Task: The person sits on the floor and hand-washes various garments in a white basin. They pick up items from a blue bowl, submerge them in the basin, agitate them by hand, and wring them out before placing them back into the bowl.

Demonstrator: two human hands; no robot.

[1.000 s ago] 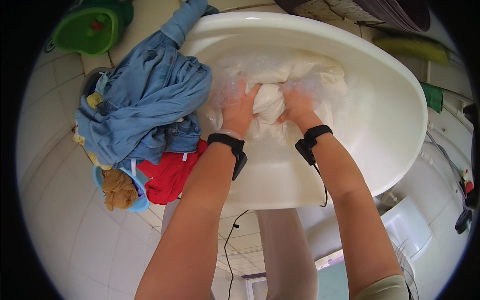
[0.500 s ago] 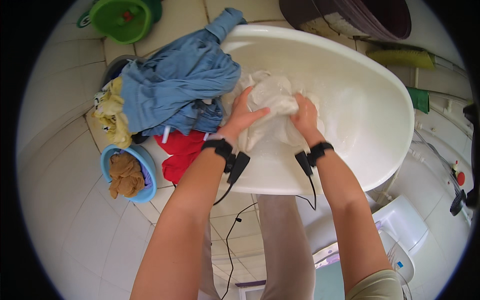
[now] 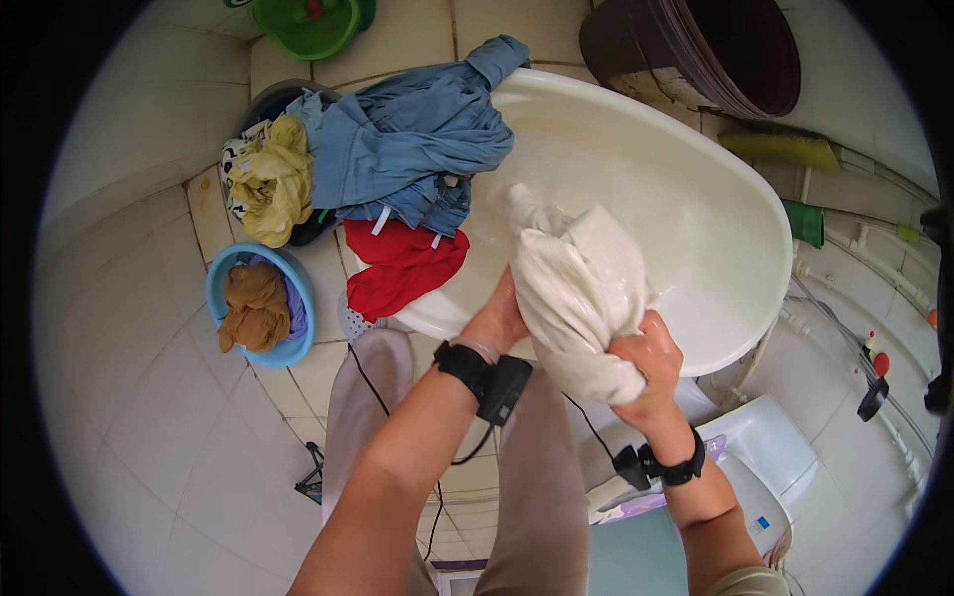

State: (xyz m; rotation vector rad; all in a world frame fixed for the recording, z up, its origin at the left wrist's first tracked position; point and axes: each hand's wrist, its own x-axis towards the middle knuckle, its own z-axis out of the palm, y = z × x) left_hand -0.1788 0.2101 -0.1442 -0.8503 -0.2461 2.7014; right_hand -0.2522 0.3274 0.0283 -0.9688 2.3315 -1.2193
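Both hands hold a wet white cloth, bunched into a thick twisted roll, above the near rim of the big white tub. The left hand presses against the roll's left side, its fingers wrapped behind the cloth and mostly hidden, so they are closed on it as far as can be seen. The right hand grips the lower end of the roll, fingers curled tight around it. Each wrist carries a black band with a small black box.

Half a second ago the cloth lay lower, pressed down inside the tub with both hands on top of it; now it is lifted clear of the tub's floor and drawn toward the person, and the right hand has dropped to the roll's near end over the rim. The roll looks tighter and more upright than before.

On the tub's far left rim a blue garment hangs over the edge, with a red garment below it draping down the outside. Left of those, on the tiled floor, a yellow cloth sits heaped in a dark basin, and a small blue basin holds brown and purple cloth. A green basin stands at the top edge, and a dark brown tub at the upper right.
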